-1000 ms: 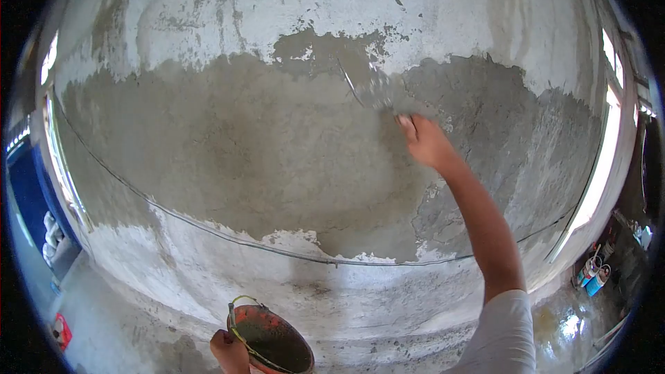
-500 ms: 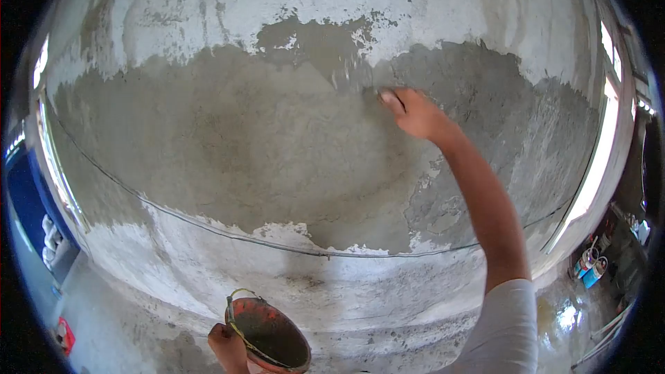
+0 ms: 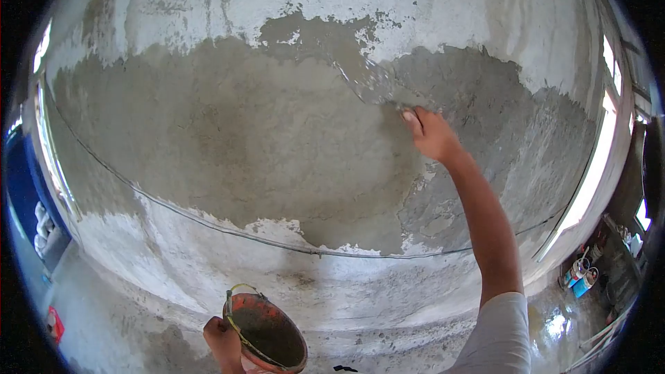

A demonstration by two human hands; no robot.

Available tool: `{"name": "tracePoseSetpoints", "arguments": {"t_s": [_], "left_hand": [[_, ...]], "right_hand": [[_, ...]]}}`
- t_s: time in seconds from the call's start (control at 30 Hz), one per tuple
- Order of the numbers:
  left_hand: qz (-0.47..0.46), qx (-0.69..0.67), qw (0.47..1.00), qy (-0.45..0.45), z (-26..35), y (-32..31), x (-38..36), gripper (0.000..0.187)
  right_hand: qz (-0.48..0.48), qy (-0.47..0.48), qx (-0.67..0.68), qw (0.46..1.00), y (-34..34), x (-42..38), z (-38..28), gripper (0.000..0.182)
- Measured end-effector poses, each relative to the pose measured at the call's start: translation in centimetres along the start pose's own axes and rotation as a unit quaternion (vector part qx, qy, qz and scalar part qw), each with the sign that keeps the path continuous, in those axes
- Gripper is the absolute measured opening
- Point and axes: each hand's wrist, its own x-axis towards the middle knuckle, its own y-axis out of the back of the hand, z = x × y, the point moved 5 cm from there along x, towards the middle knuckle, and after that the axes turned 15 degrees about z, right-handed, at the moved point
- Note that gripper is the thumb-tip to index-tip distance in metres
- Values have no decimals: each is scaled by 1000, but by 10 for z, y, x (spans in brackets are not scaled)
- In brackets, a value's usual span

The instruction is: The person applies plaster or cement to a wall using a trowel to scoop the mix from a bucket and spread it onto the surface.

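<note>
Two sets of fingers are closed: the right hand's (image 3: 435, 133) clamp the trowel (image 3: 377, 83), the left hand's (image 3: 222, 341) curl on the bucket (image 3: 248, 301). Compared with half a second ago, the right hand is lower and farther right; the blade, seemingly against the wall (image 3: 450, 0) near the grey patch's (image 3: 298, 118) upper edge, appears to be mid-stroke.

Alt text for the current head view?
A person's right hand holds a trowel against a whitish wall with a broad area of grey plaster; the left hand grips a red bucket below. A cable sags across the wall.
</note>
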Motion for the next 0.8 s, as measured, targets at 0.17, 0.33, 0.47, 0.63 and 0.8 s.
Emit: {"name": "tracePoseSetpoints", "arguments": {"t_s": [0.17,0.33,0.47,0.63,0.8], "left_hand": [[-2,-4,1000,-1,30,16,-3,37],[8,-18,1000,16,8,11,-4,38],[-5,-9,1000,8,-13,-2,-6,38],[-26,41,999,-20,-2,13,-4,35],[-32,36,999,12,-5,15,-9,32]], "right_hand": [[-46,-25,-1,999,23,-70,32,50],[2,-17,100,995,19,-32,-8,50],[30,-2,86,996,-12,8,-47,50],[-60,-60,-28,996,-26,-62,-9,49],[-121,-73,13,990,-27,-181,44,37]]}}
